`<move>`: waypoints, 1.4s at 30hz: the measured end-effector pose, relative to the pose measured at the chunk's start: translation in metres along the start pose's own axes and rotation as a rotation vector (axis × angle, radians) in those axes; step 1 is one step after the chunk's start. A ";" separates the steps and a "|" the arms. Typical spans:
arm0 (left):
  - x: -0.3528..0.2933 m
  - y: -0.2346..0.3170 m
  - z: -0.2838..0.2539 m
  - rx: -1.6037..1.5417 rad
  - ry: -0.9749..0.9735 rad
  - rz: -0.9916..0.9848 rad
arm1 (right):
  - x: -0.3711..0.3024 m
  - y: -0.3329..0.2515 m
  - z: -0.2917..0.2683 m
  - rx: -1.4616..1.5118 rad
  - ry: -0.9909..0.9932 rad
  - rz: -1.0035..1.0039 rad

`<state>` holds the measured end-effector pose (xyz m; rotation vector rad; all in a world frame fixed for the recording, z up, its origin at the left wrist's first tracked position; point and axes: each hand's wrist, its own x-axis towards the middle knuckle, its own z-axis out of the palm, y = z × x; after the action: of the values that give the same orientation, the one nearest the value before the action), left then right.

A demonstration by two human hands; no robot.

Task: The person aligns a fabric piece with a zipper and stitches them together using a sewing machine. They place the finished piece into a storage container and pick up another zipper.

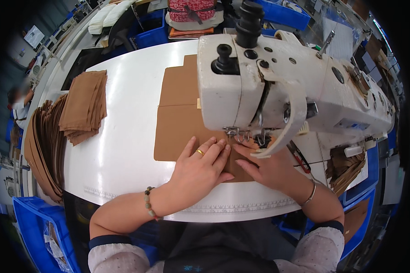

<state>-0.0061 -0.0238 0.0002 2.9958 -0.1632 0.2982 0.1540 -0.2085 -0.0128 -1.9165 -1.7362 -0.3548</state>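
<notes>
A flat brown fabric piece [180, 116] lies on the white sewing table [127, 150], running under the head of a white industrial sewing machine [278, 86]. My left hand [200, 166] presses flat on the near part of the fabric, fingers spread, just left of the needle and presser foot [259, 139]. My right hand [269, 168] rests flat on the fabric directly below the presser foot, fingers pointing left toward my left hand. Neither hand grips anything.
Stacks of brown cut pieces [84, 107] lie at the table's left, with more fanned over the left edge [43, 150]. Blue bins sit lower left [32, 232], lower right [357, 218] and behind the table [152, 29]. Red-handled snips [300, 161] lie right of the needle. A person [19, 104] stands far left.
</notes>
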 end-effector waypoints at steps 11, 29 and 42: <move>0.008 -0.006 0.005 0.002 0.081 0.015 | 0.005 -0.003 0.005 -0.075 -0.045 0.026; 0.011 -0.009 0.006 -0.002 0.082 0.010 | 0.007 -0.003 0.006 -0.027 -0.059 0.087; 0.010 -0.009 0.006 0.011 0.076 -0.004 | 0.009 -0.003 0.006 -0.019 -0.023 0.046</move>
<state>0.0061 -0.0171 -0.0043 2.9898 -0.1478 0.4134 0.1512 -0.1976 -0.0120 -1.9781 -1.7064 -0.3347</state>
